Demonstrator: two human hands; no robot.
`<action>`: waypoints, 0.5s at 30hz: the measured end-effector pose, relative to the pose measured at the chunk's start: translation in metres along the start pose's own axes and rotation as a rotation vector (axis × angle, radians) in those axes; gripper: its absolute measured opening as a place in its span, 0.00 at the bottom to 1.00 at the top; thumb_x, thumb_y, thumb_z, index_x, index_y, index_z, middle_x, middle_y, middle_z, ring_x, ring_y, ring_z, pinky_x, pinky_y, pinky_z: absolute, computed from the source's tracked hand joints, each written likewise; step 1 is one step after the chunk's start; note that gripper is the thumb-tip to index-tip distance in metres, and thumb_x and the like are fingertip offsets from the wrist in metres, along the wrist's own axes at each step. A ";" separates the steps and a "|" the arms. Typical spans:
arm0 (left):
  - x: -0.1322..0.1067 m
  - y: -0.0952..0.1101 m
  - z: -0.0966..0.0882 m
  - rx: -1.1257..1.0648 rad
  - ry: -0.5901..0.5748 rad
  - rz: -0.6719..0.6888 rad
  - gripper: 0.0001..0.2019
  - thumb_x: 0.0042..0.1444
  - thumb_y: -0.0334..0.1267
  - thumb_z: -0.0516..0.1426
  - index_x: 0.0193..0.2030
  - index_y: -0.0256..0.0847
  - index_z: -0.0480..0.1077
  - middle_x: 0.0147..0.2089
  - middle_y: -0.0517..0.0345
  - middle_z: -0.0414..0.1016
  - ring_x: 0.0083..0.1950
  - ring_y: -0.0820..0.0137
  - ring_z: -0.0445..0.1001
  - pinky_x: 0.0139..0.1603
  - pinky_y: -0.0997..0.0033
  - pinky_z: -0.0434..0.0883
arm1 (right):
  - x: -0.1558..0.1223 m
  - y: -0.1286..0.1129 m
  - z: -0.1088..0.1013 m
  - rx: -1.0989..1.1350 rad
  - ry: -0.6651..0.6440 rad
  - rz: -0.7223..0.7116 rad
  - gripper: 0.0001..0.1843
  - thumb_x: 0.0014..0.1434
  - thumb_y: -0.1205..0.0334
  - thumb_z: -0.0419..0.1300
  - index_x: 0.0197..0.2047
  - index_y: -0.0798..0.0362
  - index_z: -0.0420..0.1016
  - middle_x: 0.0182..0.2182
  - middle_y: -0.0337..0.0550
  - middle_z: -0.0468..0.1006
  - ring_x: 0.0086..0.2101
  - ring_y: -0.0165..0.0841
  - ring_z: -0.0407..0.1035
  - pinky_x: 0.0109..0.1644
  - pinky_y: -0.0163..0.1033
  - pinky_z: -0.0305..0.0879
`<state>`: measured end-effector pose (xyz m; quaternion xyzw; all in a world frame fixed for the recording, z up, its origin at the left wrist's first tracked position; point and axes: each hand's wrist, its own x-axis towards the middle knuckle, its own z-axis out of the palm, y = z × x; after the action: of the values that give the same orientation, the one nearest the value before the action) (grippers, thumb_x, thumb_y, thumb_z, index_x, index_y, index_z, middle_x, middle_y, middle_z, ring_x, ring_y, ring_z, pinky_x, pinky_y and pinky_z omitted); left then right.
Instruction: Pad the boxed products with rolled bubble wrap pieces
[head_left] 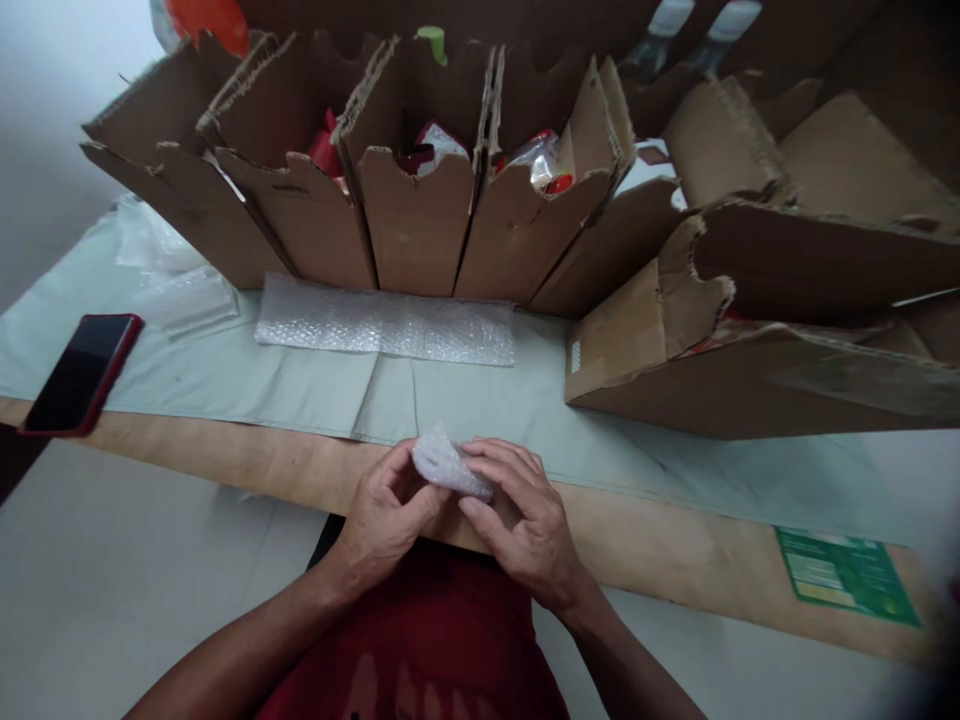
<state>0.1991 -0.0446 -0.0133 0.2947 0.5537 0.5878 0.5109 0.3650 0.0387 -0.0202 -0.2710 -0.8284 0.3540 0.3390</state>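
Observation:
A small rolled bundle of bubble wrap (448,466) is between my two hands, just above the table's front edge. My left hand (388,507) grips its left end, with the thumb near the underside. From the other side, my right hand (523,510) closes on the bundle with curled fingers on top and the thumb below. Whatever the wrap may contain is hidden. Beyond my hands, a long flat strip of bubble wrap (386,322) lies on the pale green cloth (480,393).
Several open cardboard boxes (417,235) line the back, holding packaged items. Another cardboard box (750,385) lies at the right. At left are a phone (81,375) and clear plastic wrap (184,295). A green card (846,575) lies on the front right edge.

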 end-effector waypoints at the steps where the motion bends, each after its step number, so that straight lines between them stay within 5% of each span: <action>1: -0.001 0.000 -0.001 0.020 -0.007 -0.003 0.11 0.60 0.38 0.65 0.49 0.42 0.77 0.46 0.57 0.83 0.48 0.68 0.80 0.52 0.72 0.76 | -0.001 0.000 -0.002 0.053 -0.019 0.032 0.13 0.65 0.61 0.64 0.53 0.46 0.77 0.53 0.46 0.81 0.55 0.42 0.74 0.59 0.52 0.69; 4: -0.002 0.002 -0.003 0.068 -0.044 0.011 0.10 0.60 0.38 0.65 0.48 0.42 0.78 0.45 0.56 0.81 0.47 0.68 0.79 0.49 0.73 0.76 | -0.002 0.003 -0.009 0.278 -0.071 0.180 0.19 0.68 0.49 0.60 0.59 0.44 0.74 0.60 0.48 0.77 0.61 0.43 0.70 0.65 0.52 0.66; 7: -0.002 0.004 -0.005 0.082 -0.069 0.074 0.10 0.56 0.38 0.67 0.45 0.41 0.79 0.54 0.51 0.78 0.55 0.63 0.78 0.54 0.70 0.75 | -0.003 0.005 -0.012 0.457 -0.141 0.298 0.31 0.64 0.42 0.64 0.66 0.44 0.69 0.65 0.49 0.73 0.64 0.44 0.67 0.66 0.50 0.66; 11: -0.002 0.006 -0.006 0.095 -0.096 0.047 0.10 0.55 0.39 0.68 0.44 0.42 0.80 0.61 0.48 0.73 0.61 0.59 0.74 0.59 0.67 0.73 | -0.002 0.003 -0.010 0.490 -0.201 0.318 0.23 0.60 0.57 0.69 0.59 0.46 0.76 0.52 0.45 0.82 0.51 0.39 0.77 0.56 0.43 0.73; 15: -0.003 0.007 -0.008 0.110 -0.140 0.012 0.11 0.57 0.39 0.67 0.46 0.42 0.79 0.61 0.48 0.73 0.60 0.59 0.75 0.61 0.65 0.72 | -0.001 0.001 -0.008 0.402 -0.120 0.239 0.13 0.60 0.67 0.66 0.48 0.47 0.80 0.45 0.42 0.84 0.46 0.35 0.78 0.53 0.40 0.74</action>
<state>0.1909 -0.0493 -0.0075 0.3660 0.5465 0.5374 0.5279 0.3717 0.0420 -0.0175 -0.2725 -0.7220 0.5649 0.2922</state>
